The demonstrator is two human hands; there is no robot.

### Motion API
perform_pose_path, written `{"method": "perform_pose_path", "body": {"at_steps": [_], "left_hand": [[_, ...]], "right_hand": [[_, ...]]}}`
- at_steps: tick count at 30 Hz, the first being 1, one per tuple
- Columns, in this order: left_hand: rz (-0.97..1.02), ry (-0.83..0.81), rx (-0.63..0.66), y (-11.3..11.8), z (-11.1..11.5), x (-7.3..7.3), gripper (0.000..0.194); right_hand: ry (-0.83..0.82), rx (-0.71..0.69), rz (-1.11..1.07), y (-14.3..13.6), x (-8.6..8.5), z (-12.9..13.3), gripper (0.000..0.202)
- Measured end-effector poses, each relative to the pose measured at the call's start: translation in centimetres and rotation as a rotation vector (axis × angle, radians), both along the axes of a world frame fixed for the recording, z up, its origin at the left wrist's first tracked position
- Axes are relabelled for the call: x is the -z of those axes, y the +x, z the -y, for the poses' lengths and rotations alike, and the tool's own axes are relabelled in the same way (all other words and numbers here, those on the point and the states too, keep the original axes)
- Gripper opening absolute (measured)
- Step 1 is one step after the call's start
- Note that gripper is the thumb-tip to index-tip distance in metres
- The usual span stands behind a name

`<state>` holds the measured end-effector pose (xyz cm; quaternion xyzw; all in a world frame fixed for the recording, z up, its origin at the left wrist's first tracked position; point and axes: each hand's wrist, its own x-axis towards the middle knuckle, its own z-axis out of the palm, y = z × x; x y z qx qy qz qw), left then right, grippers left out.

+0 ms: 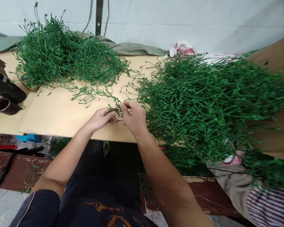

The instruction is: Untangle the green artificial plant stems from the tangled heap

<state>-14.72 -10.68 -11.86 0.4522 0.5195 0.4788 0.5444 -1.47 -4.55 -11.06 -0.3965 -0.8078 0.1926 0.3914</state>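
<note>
1. Pinched between thumb and fingers of the bare left hand [104,118], a small cluster of thin green stems with bud-like tips [117,109] is held over the front part of a tan, smooth-surfaced table [54,116].
2. By the bare right hand [134,117] the same cluster is gripped from the other side, thumb and forefinger closed on it; the farther fingertips are hidden by the hand itself.
3. Both hands are kept just beside each other, and the cluster is spanned between them.
4. Beyond the left hand, a loose scatter of green stems [85,94] is spread flat on the table.
5. To the right, close beside the right hand, a broad, tangled heap of green stems [203,97] is piled, its near side hanging over the table's front edge.
6. At the far left, a second, taller green heap [49,53] is stacked near a crumpled grey-green cloth [142,49].
7. At the left end, a black cylinder with white lettering [8,85] and a dark round-mouthed cup [6,106] are placed next to each other.
8. At lower right, a red-and-white striped garment [269,205] is worn by another person, only partly seen.
</note>
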Motion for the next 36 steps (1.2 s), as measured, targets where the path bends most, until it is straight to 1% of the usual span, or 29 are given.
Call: {"method": "perform_pose_path", "body": {"at_steps": [1,3,5,6,7,8,10,12,15,18,22,25,28,30,32,36], "left_hand": [[-0.13,0.017,-0.006,0.4,0.1,0.1,0.019],[-0.479,0.092,-0.032,1.0,0.3,0.0,0.024],[-0.861,0.2,-0.076,1.5,0.6,-0.4,0.025],[-1.017,0.247,-0.094,1.6,0.8,-0.7,0.026],[-1.131,0.277,-0.097,1.7,1.0,-1.0,0.027],[-1.202,0.294,-0.082,1.7,1.2,-1.3,0.028],[-1.269,0.299,-0.02,1.8,1.4,-1.6,0.028],[-1.295,0.29,0.03,1.8,1.5,-1.6,0.026],[-1.31,0.293,0.037,1.9,1.6,-1.3,0.024],[-1.311,0.334,0.043,2.1,1.7,-1.2,0.025],[-1.304,0.347,0.033,2.4,2.0,-1.2,0.026],[-1.274,0.34,0.035,2.8,2.4,-1.0,0.025],[-1.23,0.293,0.069,3.1,2.9,-0.8,0.025],[-1.153,0.258,0.087,3.4,3.1,-0.9,0.024],[-1.022,0.24,0.084,3.8,3.3,-1.1,0.026],[-0.766,0.196,0.003,4.9,3.0,-1.5,0.034]], "right_hand": [[-0.05,0.001,-0.027,0.1,0.1,0.0,0.02],[-0.153,-0.006,-0.082,0.2,0.2,-0.2,0.02],[-0.24,-0.014,-0.13,0.3,0.3,-0.3,0.02],[-0.277,-0.016,-0.155,0.3,0.3,-0.4,0.021],[-0.319,-0.022,-0.183,0.3,0.2,-0.4,0.022],[-0.368,-0.033,-0.216,0.3,0.0,-0.5,0.023],[-0.489,-0.095,-0.284,0.3,-0.3,-0.6,0.025],[-0.607,-0.202,-0.314,0.5,-0.8,-0.7,0.029],[-0.716,-0.346,-0.221,1.1,-1.4,-0.9,0.036],[-0.74,-0.391,-0.13,1.7,-1.8,-0.9,0.037],[-0.659,-0.331,-0.223,1.6,-1.6,-1.2,0.035],[-0.587,-0.236,-0.305,1.2,-1.3,-1.6,0.035],[-0.492,-0.142,-0.305,1.1,-1.0,-1.8,0.033],[-0.439,-0.107,-0.273,1.1,-1.0,-1.9,0.028],[-0.4,-0.085,-0.255,1.2,-1.1,-2.0,0.025],[-0.371,-0.053,-0.256,0.9,-1.7,-2.4,0.024]]}}
